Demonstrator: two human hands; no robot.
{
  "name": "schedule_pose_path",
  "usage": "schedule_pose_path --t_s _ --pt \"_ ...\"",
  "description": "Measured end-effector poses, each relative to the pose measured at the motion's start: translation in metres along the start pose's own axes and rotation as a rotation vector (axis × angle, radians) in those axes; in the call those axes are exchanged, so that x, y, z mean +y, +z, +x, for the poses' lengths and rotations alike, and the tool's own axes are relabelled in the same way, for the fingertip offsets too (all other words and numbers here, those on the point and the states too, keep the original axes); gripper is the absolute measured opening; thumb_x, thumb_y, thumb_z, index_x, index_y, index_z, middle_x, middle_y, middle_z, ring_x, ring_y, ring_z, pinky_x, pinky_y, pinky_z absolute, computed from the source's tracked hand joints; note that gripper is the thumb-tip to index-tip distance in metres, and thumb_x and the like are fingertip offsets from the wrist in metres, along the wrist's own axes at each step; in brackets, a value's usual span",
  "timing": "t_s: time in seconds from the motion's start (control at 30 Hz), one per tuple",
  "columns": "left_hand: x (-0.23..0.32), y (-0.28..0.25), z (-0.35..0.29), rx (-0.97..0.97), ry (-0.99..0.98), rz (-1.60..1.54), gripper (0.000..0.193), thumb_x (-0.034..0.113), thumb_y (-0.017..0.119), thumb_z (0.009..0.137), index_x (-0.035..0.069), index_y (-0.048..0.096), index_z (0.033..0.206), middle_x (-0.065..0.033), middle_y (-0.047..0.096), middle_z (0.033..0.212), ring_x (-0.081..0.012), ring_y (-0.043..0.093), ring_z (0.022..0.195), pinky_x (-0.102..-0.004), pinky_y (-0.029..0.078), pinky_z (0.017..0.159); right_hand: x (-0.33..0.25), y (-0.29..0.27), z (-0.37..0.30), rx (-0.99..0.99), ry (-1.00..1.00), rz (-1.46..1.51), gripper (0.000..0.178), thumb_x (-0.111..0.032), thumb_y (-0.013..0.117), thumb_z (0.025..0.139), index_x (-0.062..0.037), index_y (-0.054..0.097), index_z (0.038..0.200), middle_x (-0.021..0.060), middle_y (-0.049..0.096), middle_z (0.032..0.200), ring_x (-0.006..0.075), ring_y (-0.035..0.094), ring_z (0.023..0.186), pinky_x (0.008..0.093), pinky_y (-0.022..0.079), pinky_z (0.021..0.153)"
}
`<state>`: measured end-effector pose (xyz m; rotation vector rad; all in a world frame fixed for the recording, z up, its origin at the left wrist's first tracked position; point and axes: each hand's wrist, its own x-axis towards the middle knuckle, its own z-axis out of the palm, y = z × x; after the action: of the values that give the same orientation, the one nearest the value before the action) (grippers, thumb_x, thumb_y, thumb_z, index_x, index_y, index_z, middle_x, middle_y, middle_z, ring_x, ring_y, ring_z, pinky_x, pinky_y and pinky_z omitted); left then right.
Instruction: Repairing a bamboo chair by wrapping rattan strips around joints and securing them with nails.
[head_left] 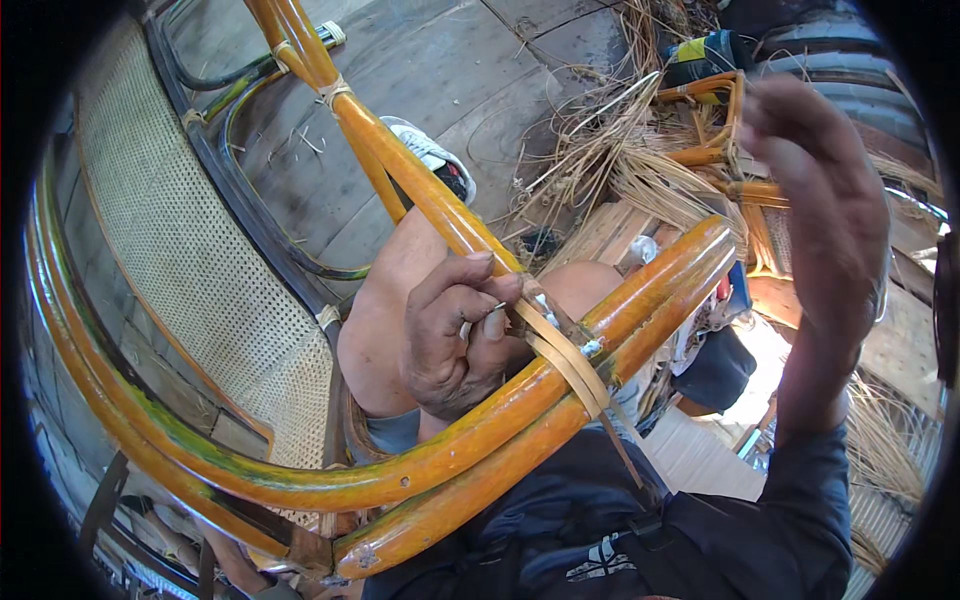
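A yellow-brown rattan chair frame (400, 482) with paired, glossy curved poles lies across my lap. Flat tan rattan strips (578, 372) wrap around the joint where a straight pole (425, 195) meets the paired poles. White glue-like dabs (592, 347) show beside the wrap. My left hand (460, 335) is closed in a pinch at the joint, on one end of the strip. A loose tail of strip (622, 450) hangs below the poles. Raised at the right, my right hand (825, 200) is apart from the frame, its fingers stretched and partly blurred, with nothing visible in them.
A woven cane panel (200, 230) in a dark frame stands at the left. Loose rattan strands (620, 160) pile up at the back right near a dark container (705, 58) and another rattan frame (740, 120). Someone else's arm (235, 555) shows at the lower left.
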<state>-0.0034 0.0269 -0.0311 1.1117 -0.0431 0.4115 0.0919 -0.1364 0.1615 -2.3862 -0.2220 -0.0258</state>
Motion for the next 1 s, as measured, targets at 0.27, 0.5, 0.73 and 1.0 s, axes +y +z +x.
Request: schedule_pose_path --t_s 0.27,0.5,0.73,1.0 --pt "0.023 -0.008 0.02 -0.159 0.107 0.214 0.013 -0.01 0.059 0.074 -0.003 0.053 0.083 -0.0198 0.056 0.105 -0.0192 0.063 0.085 -0.0315 0.052 0.078 0.085 -0.004 -0.14 0.148 0.542 -0.126 0.015 -0.003 0.052 0.086 -0.0011 0.059 0.099 0.0079 0.056 0.1 0.0166 0.053 0.096 0.0282 0.041 0.087" --pt "0.022 -0.013 0.022 -0.216 0.132 0.206 0.014 -0.01 0.058 0.076 -0.002 0.053 0.087 -0.0183 0.052 0.112 -0.0212 0.06 0.092 -0.0316 0.05 0.082 -0.017 0.028 -0.039 -0.461 -0.365 -0.479 0.019 -0.006 0.065 0.071 -0.0152 0.065 0.087 0.0062 0.055 0.111 0.0309 0.043 0.117 0.0416 0.038 0.096" --pt "0.02 -0.011 0.016 -0.205 0.126 0.179 0.015 -0.009 0.062 0.074 -0.003 0.055 0.085 -0.0172 0.055 0.107 -0.0191 0.062 0.085 -0.0289 0.052 0.076 -0.022 0.047 -0.017 -0.704 -0.5 -0.507 0.022 -0.012 0.065 0.066 -0.0181 0.066 0.087 0.0054 0.056 0.108 0.0301 0.046 0.113 0.0426 0.041 0.091" --pt "0.022 -0.008 0.022 -0.2 0.18 0.227 0.013 -0.009 0.062 0.073 -0.003 0.057 0.084 -0.0161 0.057 0.1 -0.0196 0.062 0.08 -0.0286 0.053 0.072 -0.025 0.05 -0.013 -0.776 -0.468 -0.544 0.02 -0.013 0.064 0.069 -0.0171 0.066 0.088 0.0065 0.055 0.107 0.0311 0.047 0.113 0.0432 0.041 0.092"
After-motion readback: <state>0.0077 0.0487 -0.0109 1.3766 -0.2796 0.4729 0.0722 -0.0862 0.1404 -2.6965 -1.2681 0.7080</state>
